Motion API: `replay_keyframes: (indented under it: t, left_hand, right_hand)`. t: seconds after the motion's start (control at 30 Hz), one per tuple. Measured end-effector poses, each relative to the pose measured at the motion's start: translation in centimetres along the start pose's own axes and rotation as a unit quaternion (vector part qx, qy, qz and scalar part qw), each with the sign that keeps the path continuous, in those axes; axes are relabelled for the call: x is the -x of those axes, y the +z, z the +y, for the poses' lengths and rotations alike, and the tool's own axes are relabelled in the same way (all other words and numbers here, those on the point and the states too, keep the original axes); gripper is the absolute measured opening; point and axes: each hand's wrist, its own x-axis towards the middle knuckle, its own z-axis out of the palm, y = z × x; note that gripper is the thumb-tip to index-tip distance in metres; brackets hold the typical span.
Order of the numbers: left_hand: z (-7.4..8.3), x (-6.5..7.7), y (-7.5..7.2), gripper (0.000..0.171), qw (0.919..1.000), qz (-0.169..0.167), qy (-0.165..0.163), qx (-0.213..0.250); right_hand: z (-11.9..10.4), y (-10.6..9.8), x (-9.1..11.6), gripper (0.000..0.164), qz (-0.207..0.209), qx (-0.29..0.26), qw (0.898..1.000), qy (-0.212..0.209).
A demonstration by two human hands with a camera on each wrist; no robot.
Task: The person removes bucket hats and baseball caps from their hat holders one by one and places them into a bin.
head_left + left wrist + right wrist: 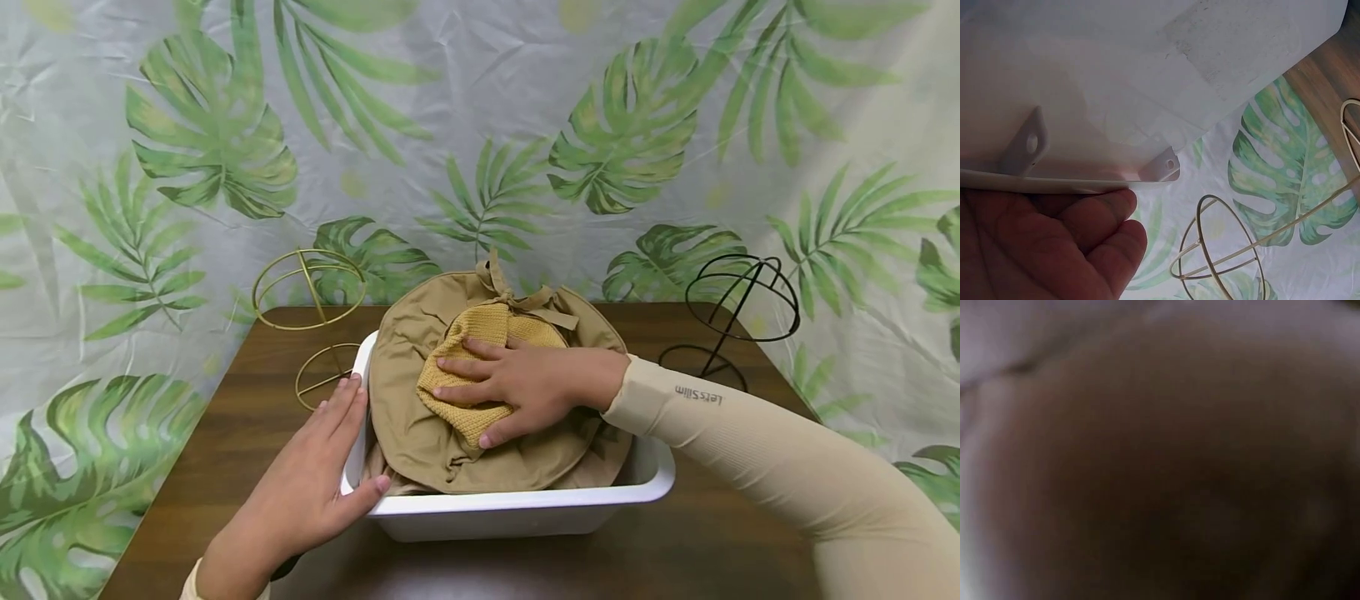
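Observation:
A white plastic tub [517, 502] stands on the table, with a wide-brimmed tan fabric hat [405, 358] filling most of it. Fabric ties show at the hat's back edge. On top lies a mustard knitted piece [472, 329], perhaps a knit hat, partly covered by my right hand [536, 383], which presses down with fingers spread. My left hand [300, 471] rests along the tub's left rim, fingers straight and thumb over the front corner. From below, the left wrist view shows its fingers [1100, 215] against the rim. Blur and darkness fill the right wrist view.
A gold wire stand [309, 323] is left of the tub, and a black wire stand [723, 333] is to its right. Both are on the brown wooden table [217, 450]. Behind hangs a leaf-patterned cloth [495, 100].

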Motion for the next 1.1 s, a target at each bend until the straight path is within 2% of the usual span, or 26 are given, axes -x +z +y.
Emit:
replay_keyframes:
  t: [0.3,0.47,0.6,0.87,1.1]
  left_hand:
    - [0.1,0.0,-0.3,0.086,0.9997,-0.017,-0.017,-0.006]
    - [-0.1,0.0,-0.3,0.086,0.9998,-0.010,-0.016,-0.003]
    - [-0.2,0.0,-0.3,0.086,0.9998,-0.007,-0.016,-0.004]
    - [-0.1,0.0,-0.3,0.086,0.9998,-0.013,-0.014,-0.006]
    - [0.0,0.0,-0.2,0.087,0.9999,-0.010,-0.008,-0.008]
  right_hand:
    - [0.0,0.7,-0.8,0.072,-0.034,-0.021,0.999,0.014]
    - [-0.2,0.7,-1.7,0.069,-0.067,-0.020,0.997,0.032]
    - [-0.3,0.8,-2.3,0.068,-0.078,-0.027,0.996,0.036]
    - [-0.1,2.0,-3.2,0.068,-0.095,-0.092,0.991,0.020]
    - [0.0,3.4,-3.2,0.068,-0.132,-0.173,0.976,0.026]
